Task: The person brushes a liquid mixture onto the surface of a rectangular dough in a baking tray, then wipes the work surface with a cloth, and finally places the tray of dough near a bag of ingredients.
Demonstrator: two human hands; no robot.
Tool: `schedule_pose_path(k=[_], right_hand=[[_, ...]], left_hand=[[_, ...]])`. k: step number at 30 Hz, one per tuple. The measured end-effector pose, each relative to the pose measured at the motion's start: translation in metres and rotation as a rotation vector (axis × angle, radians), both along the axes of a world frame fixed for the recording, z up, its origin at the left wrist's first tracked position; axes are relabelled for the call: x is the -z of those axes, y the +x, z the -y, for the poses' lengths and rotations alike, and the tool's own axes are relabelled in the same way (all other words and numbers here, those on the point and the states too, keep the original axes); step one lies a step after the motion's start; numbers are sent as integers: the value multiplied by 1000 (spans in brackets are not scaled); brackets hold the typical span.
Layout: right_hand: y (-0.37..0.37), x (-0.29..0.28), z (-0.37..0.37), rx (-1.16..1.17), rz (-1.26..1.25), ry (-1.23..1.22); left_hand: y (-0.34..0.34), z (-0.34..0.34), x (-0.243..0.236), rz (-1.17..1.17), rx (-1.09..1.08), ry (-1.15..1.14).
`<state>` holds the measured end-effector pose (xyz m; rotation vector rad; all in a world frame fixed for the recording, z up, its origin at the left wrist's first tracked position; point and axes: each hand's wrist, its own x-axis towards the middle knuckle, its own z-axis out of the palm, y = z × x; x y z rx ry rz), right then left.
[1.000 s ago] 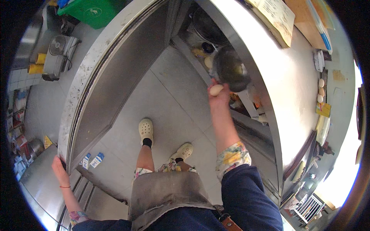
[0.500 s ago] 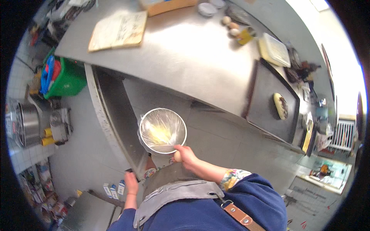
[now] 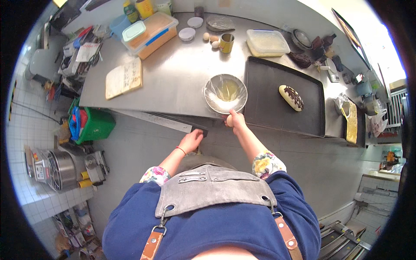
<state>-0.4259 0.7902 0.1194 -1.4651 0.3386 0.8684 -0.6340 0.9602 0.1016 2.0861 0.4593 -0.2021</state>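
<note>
My right hand (image 3: 235,118) grips a metal bowl (image 3: 216,95) and an egg (image 3: 229,122) beneath its rim. The bowl is covered with wrinkled clear wrap and holds something yellowish. It is at the counter's front edge, beside a large black tray (image 3: 273,117) bearing a long pale pastry with dark drizzle (image 3: 291,98). My left hand (image 3: 193,138) is lower and to the left, fingers curled on the dark edge of a door (image 3: 173,123) under the counter.
The steel counter (image 3: 173,78) holds an open notebook (image 3: 123,80), lidded containers (image 3: 266,42), eggs (image 3: 206,37), a tin (image 3: 226,43) and a second tray (image 3: 352,123). A green crate (image 3: 97,125) and a mixer (image 3: 58,170) stand at the left.
My right hand has come up from the low opening with the egg and bowl to the countertop's edge. The door has swung toward closed with my left hand. The view now faces the counter.
</note>
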Motion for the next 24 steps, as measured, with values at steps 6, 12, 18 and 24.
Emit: schedule_pose_path(k=[6, 12, 18, 24], right_hand=[[7, 14, -1, -7, -19, -17], [2, -2, 13, 171, -53, 0], [21, 2, 28, 114, 90, -81], [56, -19, 9, 17, -203, 111]], left_hand=[[131, -50, -27, 112, -140, -520], [217, -96, -27, -131, -126, -869], [205, -112, -9, -287, 99, -713], [190, -91, -28, -287, -216, -1030]])
